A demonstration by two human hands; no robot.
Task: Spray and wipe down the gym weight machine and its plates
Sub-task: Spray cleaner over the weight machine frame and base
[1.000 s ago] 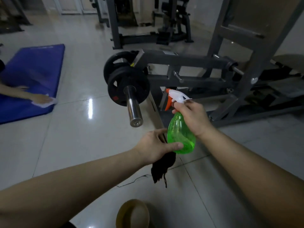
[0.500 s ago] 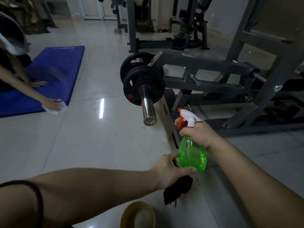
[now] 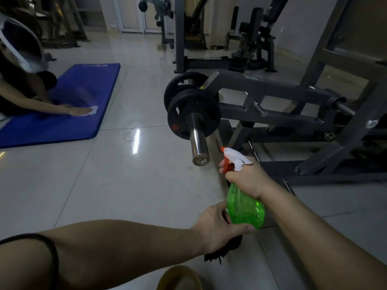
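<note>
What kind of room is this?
Most likely a gym: black weight plates sit on a grey weight machine, more exercise machines stand behind it, and a blue mat lies to the left.

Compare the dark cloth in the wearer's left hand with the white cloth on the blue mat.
The dark cloth hangs bunched from the left hand; the white cloth lies pressed on the blue mat under another person's hand. The dark cloth is black, the white cloth pale. Both are small and touched by a hand.
</note>
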